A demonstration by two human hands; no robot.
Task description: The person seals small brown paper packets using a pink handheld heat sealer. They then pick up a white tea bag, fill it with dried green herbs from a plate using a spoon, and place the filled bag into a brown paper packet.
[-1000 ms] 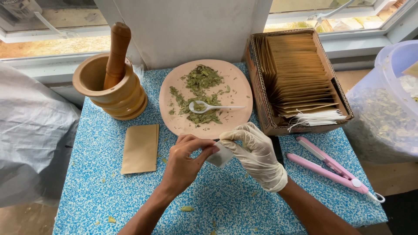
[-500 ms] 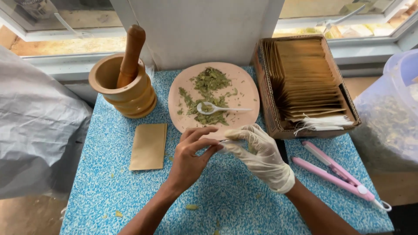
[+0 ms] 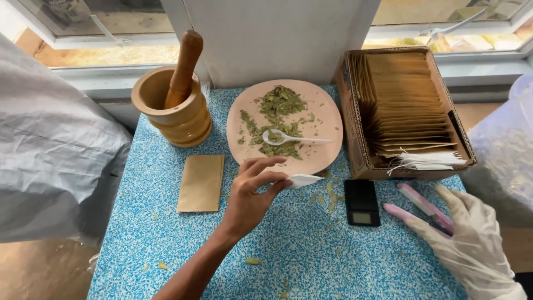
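My bare left hand (image 3: 251, 195) pinches a small white tea bag (image 3: 303, 180) at the near edge of a pink plate (image 3: 322, 105). Dried green leaves (image 3: 280, 108) and a white plastic spoon (image 3: 291, 138) lie on that plate. My right hand (image 3: 471, 238), in a thin white glove, has its fingers spread over the pink flat-iron sealer (image 3: 420, 209) at the table's right side, touching or just above it. A small black pocket scale (image 3: 362, 202) sits between the two hands.
A wooden mortar (image 3: 173, 114) with a pestle (image 3: 183, 65) stands at the back left. One tan envelope (image 3: 201, 182) lies flat on the blue speckled table (image 3: 300, 250). A cardboard box (image 3: 348, 111) holds several tan envelopes. Grey cloth (image 3: 50, 144) hangs at left, a clear bag (image 3: 508, 150) at right.
My gloved right hand let go of the white tea bag and moved right to the pink sealer, uncovering the black scale. My left hand keeps the tea bag.
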